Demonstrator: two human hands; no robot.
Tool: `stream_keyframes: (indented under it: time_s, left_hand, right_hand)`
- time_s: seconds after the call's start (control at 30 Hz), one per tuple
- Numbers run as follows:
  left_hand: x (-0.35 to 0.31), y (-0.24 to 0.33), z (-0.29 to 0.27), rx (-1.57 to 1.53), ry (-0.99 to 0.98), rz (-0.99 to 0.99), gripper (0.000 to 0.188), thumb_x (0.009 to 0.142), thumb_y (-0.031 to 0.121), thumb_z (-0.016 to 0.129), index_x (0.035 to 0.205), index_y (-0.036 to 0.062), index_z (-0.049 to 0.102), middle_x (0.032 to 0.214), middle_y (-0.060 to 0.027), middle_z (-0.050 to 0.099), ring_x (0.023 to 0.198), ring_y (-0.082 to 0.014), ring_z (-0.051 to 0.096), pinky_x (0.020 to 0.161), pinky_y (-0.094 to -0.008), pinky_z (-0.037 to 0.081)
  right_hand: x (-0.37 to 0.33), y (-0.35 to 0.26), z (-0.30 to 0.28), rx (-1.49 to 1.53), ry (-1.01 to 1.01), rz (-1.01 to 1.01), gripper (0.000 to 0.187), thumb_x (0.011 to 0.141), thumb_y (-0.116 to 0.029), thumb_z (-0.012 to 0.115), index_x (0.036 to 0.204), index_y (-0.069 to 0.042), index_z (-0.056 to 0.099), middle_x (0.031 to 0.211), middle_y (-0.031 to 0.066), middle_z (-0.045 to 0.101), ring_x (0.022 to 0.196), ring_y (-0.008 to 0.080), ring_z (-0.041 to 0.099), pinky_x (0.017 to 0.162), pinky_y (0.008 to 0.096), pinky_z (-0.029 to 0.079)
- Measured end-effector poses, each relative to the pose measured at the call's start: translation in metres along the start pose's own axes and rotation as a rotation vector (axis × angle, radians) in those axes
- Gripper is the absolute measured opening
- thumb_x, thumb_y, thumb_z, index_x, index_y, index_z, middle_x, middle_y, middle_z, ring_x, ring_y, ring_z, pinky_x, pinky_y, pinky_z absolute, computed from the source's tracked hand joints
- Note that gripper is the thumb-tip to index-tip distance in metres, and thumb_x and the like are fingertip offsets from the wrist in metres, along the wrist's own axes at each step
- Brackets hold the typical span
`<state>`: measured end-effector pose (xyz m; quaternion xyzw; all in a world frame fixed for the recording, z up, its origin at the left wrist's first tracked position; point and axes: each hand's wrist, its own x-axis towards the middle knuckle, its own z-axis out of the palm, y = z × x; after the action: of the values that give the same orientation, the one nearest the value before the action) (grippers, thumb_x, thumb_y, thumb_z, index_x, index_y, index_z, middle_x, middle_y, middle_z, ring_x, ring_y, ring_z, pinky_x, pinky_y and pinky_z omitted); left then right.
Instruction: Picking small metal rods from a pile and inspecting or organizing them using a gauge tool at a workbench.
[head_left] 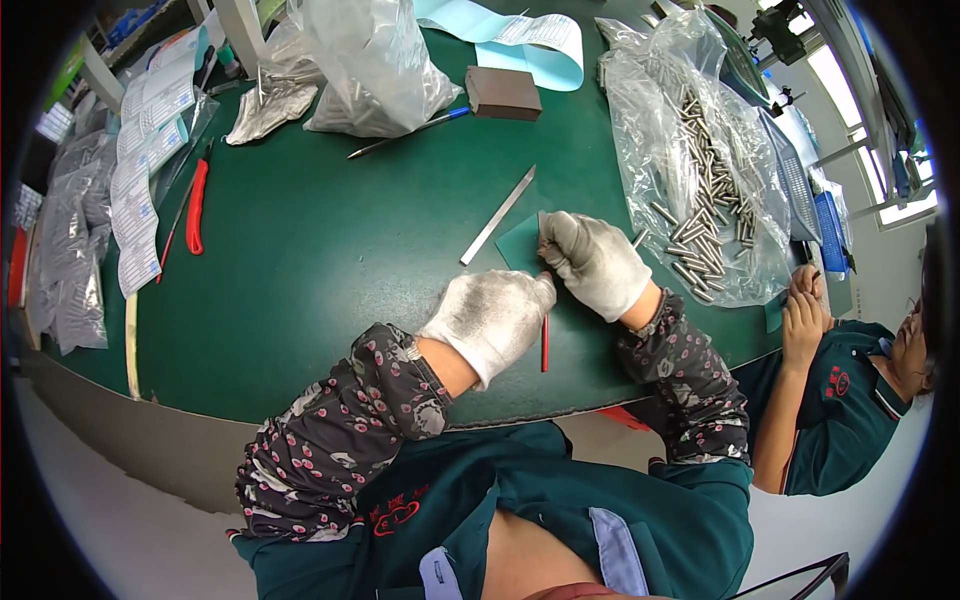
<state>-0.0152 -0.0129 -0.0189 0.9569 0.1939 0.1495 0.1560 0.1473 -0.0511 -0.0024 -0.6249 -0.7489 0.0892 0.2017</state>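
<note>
Both my hands wear whitish work gloves with grey smudges and bare fingertips, and they meet at the middle of the green table. My left hand point(488, 318) is closed, its fingers curled toward the right. My right hand point(592, 262) is closed too, fingers bent down; what either holds is hidden. A thin red stick point(545, 345) shows below the left fingertips; I cannot tell whether it is held. Under the right fingers lies a small green square sheet point(517, 246). Beside it rests a flat metal strip point(498, 215). One metal pin point(640, 238) lies right of my right hand.
An opened plastic bag point(640, 140) with many metal pins point(700, 210) covers the right side. Farther back are a filled plastic bag point(375, 70), a brown block point(503, 93), a pen point(410, 132) and papers point(150, 150). Red-handled pliers point(197, 205) lie left. A co-worker point(840, 400) sits right.
</note>
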Motion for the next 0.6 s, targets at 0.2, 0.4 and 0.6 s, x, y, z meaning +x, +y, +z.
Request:
stream_keyframes:
  time_s: [0.2,0.4,0.6]
  left_hand:
    - [0.001,0.002,0.001,-0.010,0.000,0.015,0.012,0.078,0.011,0.048,0.085,0.0077,0.056,0.064,-0.0060,0.059,0.058,-0.0226,0.060,0.048,-0.0343,0.048]
    - [0.002,0.004,-0.002,-0.033,0.006,0.007,0.012,0.078,0.011,0.047,0.086,0.0075,0.056,0.063,-0.0057,0.059,0.059,-0.0222,0.061,0.047,-0.0341,0.048]
    - [0.003,0.004,-0.003,-0.033,-0.026,-0.012,0.011,0.075,0.010,0.047,0.081,0.0071,0.056,0.067,-0.0071,0.060,0.065,-0.0228,0.061,0.052,-0.0337,0.049]
  right_hand:
    - [0.001,0.010,0.006,0.017,0.074,-0.033,0.010,0.078,-0.010,0.054,0.078,-0.007,0.044,0.067,0.0110,0.052,0.063,0.0314,0.052,0.055,0.0380,0.041]
    - [0.004,0.013,0.003,0.060,0.068,-0.080,0.010,0.074,-0.007,0.052,0.079,-0.007,0.045,0.067,0.0093,0.054,0.064,0.0308,0.054,0.054,0.0387,0.042]
    - [-0.003,0.005,-0.001,0.037,-0.047,-0.089,0.012,0.074,-0.010,0.055,0.080,-0.008,0.046,0.065,0.0116,0.053,0.062,0.0318,0.054,0.053,0.0401,0.042]
